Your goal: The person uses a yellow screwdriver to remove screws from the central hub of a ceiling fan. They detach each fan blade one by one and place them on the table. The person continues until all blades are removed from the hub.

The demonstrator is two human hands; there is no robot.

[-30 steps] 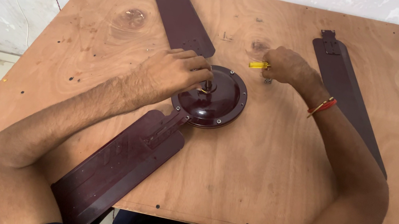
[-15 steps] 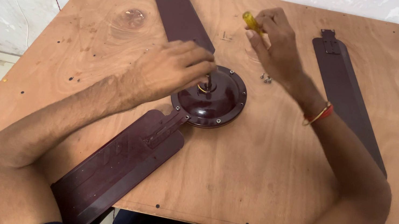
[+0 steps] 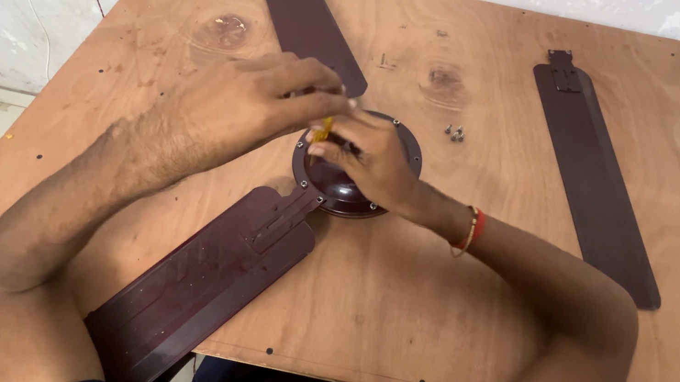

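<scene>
Left hand (image 3: 257, 106): reaching in from the left, fingers curling together over the hub's top; it is pinching the upper part of a yellow tool with the right hand.
Right hand (image 3: 369, 157): coming in from the right, fingers closing round the tool's lower part, resting on the hub's dome.
Tool (image 3: 325, 128): only a short yellow sliver is showing between the two hands; probably a screwdriver handle, tip hidden.
Tool axis: standing roughly upright, tilting slightly, its lower end pointing down at the hub's left rim.
Hub (image 3: 350, 185): round, dark maroon, sitting mid-bench directly under both hands; most of its top is being covered.
Nearer hand: both are touching the tool; the right is lying lower, closer to the hub.
Attached blades: near blade (image 3: 202, 283) is running from the hub toward the front-left edge and overhanging it; far blade (image 3: 306, 13) is running to the back-left edge.
Loose blade (image 3: 595, 171): lying well apart on the right, long axis running front to back, bracket end at the far side.
Screws (image 3: 456, 132): a few small ones are lying just beyond the hub, near the right hand.
Bench (image 3: 428, 328): plywood top.
</scene>
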